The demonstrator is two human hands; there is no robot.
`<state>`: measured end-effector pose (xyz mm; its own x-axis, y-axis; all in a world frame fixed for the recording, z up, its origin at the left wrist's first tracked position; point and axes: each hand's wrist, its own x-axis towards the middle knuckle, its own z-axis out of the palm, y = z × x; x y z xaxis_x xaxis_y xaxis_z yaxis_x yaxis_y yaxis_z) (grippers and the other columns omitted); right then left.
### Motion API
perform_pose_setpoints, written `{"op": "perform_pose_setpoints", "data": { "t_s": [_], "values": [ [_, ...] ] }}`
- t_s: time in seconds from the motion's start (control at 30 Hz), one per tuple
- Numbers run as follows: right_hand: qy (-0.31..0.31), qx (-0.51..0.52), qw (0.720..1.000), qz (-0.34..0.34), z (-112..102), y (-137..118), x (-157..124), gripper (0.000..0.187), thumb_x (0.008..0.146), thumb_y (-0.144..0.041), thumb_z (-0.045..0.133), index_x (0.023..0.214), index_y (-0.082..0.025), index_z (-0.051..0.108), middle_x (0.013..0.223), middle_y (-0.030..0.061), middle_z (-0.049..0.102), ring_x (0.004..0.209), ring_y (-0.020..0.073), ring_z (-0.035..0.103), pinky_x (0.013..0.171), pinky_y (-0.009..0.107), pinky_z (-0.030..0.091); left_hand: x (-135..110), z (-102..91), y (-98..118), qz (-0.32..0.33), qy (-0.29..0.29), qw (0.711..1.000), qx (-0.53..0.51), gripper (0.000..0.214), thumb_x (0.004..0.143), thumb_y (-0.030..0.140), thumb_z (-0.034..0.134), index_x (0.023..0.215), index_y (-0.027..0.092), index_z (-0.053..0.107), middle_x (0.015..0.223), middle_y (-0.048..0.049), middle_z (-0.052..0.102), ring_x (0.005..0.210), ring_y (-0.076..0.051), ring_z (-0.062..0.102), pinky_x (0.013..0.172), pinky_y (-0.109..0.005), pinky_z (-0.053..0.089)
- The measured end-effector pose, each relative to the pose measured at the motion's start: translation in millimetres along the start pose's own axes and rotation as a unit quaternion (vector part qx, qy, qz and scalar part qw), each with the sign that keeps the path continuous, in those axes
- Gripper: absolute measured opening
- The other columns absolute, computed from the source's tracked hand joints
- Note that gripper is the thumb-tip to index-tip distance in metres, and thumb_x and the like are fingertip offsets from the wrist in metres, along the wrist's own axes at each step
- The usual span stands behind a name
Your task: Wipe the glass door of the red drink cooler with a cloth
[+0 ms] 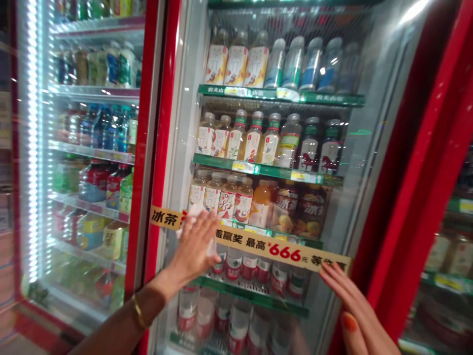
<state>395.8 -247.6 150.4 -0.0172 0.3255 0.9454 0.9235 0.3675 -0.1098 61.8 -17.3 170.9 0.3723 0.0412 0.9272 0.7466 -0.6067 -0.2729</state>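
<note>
My left hand [195, 245], a gold bangle on its wrist, lies against the closed glass door [364, 123] of a red-framed drinks cooler. Under its stretched fingers it holds a white tissue or cloth [195, 209], pressed over the left part of a tan printed strip [244, 239]. Part of the tissue is hidden by the palm. My right hand [358, 313], with an orange thumbnail, is at the strip's right end. Its fingers are extended, the fingertips at the strip, and nothing shows in them.
Behind the glass, bottles [258, 139] stand in rows on shelves with green edges [254, 170]. A second cooler with a red frame [142, 123] and lit shelves is on the left. On the right, another red frame [417, 197] borders further shelves.
</note>
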Motion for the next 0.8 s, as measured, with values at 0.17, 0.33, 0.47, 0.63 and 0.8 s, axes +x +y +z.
{"op": "perform_pose_setpoints", "data": {
  "t_s": [0.17, 0.33, 0.47, 0.63, 0.8],
  "values": [
    [0.107, -0.189, 0.974, -0.059, 45.4, 26.5, 52.4, 0.067, 0.112, -0.036, 0.046, 0.176, -0.033, 0.026, 0.183, 0.0073, 0.026, 0.172, 0.0363, 0.019, 0.137, 0.072, 0.018, 28.7, -7.2, -6.6, -0.204, 0.088, 0.975, 0.022, 0.078, 0.111, 0.037, 0.036, 0.177, 0.027, -0.004, 0.187, -0.0051, -0.006, 0.175, -0.028, -0.002, 0.143, -0.06, 0.006],
    [0.128, -0.241, 0.959, -0.08, 82.0, 36.1, 46.6, 0.071, 0.111, -0.04, 0.047, 0.176, -0.023, 0.025, 0.183, 0.0126, 0.025, 0.172, 0.034, 0.018, 0.138, 0.068, 0.016, 4.1, -2.9, 7.3, 0.159, 0.0, 0.985, 0.063, 0.081, 0.107, 0.061, 0.043, 0.177, 0.033, 0.012, 0.187, 0.0013, 0.013, 0.175, -0.021, 0.006, 0.144, -0.047, 0.007],
    [0.089, -0.223, 0.96, -0.141, 68.1, 52.7, 32.2, 0.064, 0.112, -0.043, 0.042, 0.175, -0.036, 0.03, 0.182, 0.002, 0.03, 0.171, 0.0281, 0.023, 0.14, 0.057, 0.018, 39.2, -20.6, -47.5, -0.035, 0.059, 0.996, 0.054, 0.085, 0.108, 0.061, 0.043, 0.177, 0.031, 0.002, 0.187, -0.0031, -0.006, 0.175, -0.027, -0.001, 0.144, -0.058, 0.006],
    [0.136, -0.234, 0.959, -0.086, 64.5, 59.6, 28.6, 0.074, 0.11, -0.054, 0.044, 0.176, -0.025, 0.027, 0.183, 0.0145, 0.024, 0.17, 0.0398, 0.023, 0.135, 0.071, 0.022, 64.3, -14.0, -3.2, -0.024, 0.053, 0.998, 0.003, 0.09, 0.106, 0.073, 0.027, 0.178, 0.025, 0.0, 0.188, -0.0092, -0.002, 0.175, -0.033, 0.002, 0.142, -0.063, 0.017],
    [0.133, -0.28, 0.943, -0.119, 67.9, 70.6, 26.2, 0.075, 0.107, -0.044, 0.053, 0.174, -0.016, 0.032, 0.18, 0.0198, 0.029, 0.169, 0.0399, 0.027, 0.136, 0.066, 0.027, 37.3, -19.6, 5.7, 0.23, 0.012, 0.973, 0.022, 0.067, 0.112, 0.059, 0.03, 0.175, 0.042, 0.016, 0.185, 0.0169, 0.009, 0.173, -0.011, 0.01, 0.14, -0.029, 0.026]
  ]
}}
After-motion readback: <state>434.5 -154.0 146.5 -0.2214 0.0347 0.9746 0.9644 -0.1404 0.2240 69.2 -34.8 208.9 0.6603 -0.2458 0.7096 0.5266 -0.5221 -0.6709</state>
